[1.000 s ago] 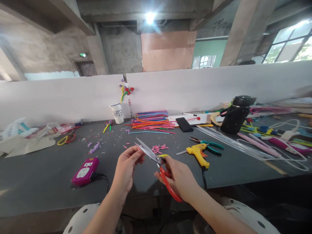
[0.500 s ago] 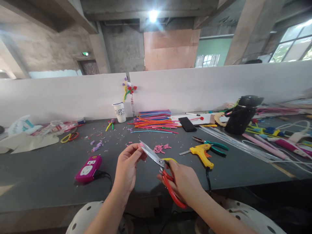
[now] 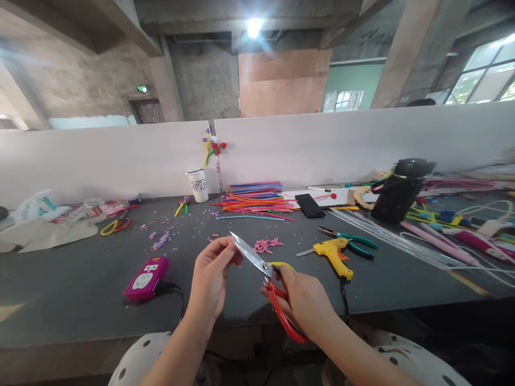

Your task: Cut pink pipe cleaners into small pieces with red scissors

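Note:
My right hand (image 3: 308,303) grips scissors (image 3: 251,254) with red handles, one finger through the loops. Their blades look closed or nearly so and point up and left to the fingertips of my left hand (image 3: 213,271). Thumb and fingers there are pinched around a small pink piece of pipe cleaner, mostly hidden by the fingers and blade tips. Just beyond the blades lies a pile of short pink pipe cleaner cuttings (image 3: 265,245) on the dark table (image 3: 100,316).
Colourful pipe cleaners (image 3: 253,199) are stacked behind the cuttings. To the right lie a yellow glue gun (image 3: 333,256), teal-handled pliers (image 3: 356,241), a phone (image 3: 309,205) and a black flask (image 3: 398,190). On the left sits a magenta box (image 3: 146,279) with a cord; a white cup (image 3: 198,186) stands behind.
Both hands stay almost in place. The scissors have shifted very slightly, their tips still at the left fingertips.

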